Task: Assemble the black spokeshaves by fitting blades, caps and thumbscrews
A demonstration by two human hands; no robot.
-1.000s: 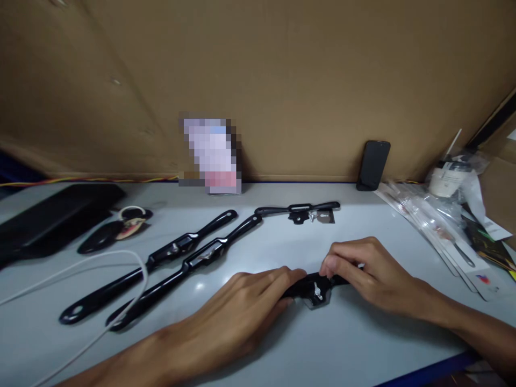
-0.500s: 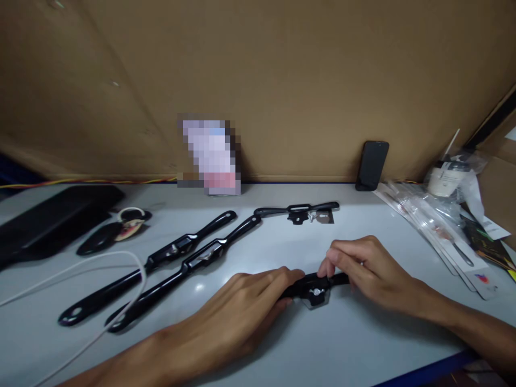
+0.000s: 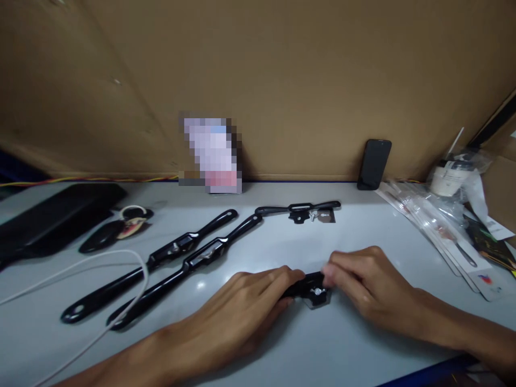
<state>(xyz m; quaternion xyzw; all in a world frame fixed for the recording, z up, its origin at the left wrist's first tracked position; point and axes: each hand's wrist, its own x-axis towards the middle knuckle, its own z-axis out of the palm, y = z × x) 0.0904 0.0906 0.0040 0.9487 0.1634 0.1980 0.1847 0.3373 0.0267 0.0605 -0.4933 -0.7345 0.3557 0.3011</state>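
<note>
A black spokeshave [image 3: 312, 280] lies across the near part of the table, a silver screw showing at the middle of its dark cap and a metal blade edge below. My left hand [image 3: 245, 306] is closed round its left handle. The thumb and curled fingers of my right hand [image 3: 363, 282] pinch together at the right side of the spokeshave's body, slightly blurred. What sits between those fingertips is hidden, and the hand covers the right handle. Farther back lies another spokeshave [image 3: 300, 207], with a cap [image 3: 299, 217], small screws [image 3: 313, 216] and a blade [image 3: 325, 215] beside it.
To the left lie two larger black spokeshaves [image 3: 177, 250] [image 3: 205, 255], crossed by a white cable [image 3: 143, 269]. A black mouse [image 3: 100, 236] and a dark case [image 3: 60, 217] are beyond. A phone [image 3: 374, 165] leans on the cardboard wall; packaged brushes [image 3: 447, 239] and a cup [image 3: 447, 180] are right.
My right hand has turned, its fingers curling more tightly and shifting slightly down at the spokeshave. My left hand keeps its hold. The view has shifted slightly.
</note>
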